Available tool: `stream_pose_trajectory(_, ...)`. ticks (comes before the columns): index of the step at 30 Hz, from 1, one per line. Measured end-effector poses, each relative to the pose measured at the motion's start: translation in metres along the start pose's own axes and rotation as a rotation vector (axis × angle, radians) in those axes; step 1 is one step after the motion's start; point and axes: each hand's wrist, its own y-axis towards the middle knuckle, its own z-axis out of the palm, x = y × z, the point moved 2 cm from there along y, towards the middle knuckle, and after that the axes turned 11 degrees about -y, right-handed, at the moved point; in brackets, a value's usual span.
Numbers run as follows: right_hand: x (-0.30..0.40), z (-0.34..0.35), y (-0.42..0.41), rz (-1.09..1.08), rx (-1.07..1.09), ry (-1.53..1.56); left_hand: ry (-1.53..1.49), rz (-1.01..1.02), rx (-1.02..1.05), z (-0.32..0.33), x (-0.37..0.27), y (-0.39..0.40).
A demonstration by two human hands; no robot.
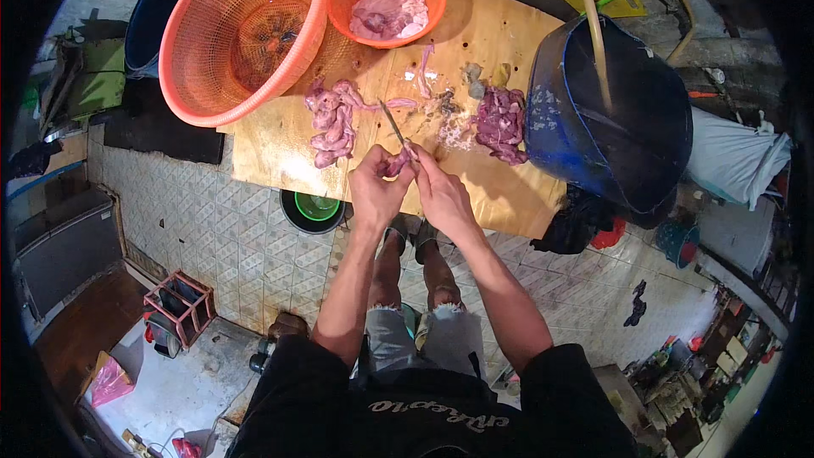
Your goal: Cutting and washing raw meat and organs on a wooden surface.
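Observation:
Over the near edge of a plywood board (280, 152), my left hand (376, 186) pinches a small piece of pinkish raw offal (395, 164). My right hand (440, 187) grips a narrow-bladed knife (392, 123) against that piece, its blade pointing away and up to the left; the handle is mostly hidden by the fingers. To the left lies a heap of pale pink offal (334, 127), with a thin strand trailing right. A darker red heap of offal (501, 124) lies on the right, beside greyish-brown scraps (474, 79) and wet residue.
A large orange plastic mesh basket (181, 86) and a smaller orange basket (337, 13) holding pale offal stand at the back left. A big blue plastic barrel (553, 140) stands at the right edge. A dark basin with a green bowl (317, 205) sits below the board.

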Motion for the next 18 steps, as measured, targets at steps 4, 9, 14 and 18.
stream_pose_trajectory(4,-0.003,0.010,0.005,0.040,-0.078,-0.039,0.011,-0.056,-0.055,0.009,-0.010,-0.001)
stream_pose_trajectory(9,-0.024,0.015,0.019,0.009,-0.125,0.180,-0.100,-0.089,-0.072,0.009,0.000,0.002)
stream_pose_trajectory(14,-0.077,0.016,0.039,0.187,-0.100,0.211,-0.429,-0.064,-0.049,0.018,0.010,0.011)
stream_pose_trajectory(18,-0.032,-0.012,0.027,0.304,0.307,0.864,-0.306,-0.077,-0.006,-0.007,0.009,0.016)
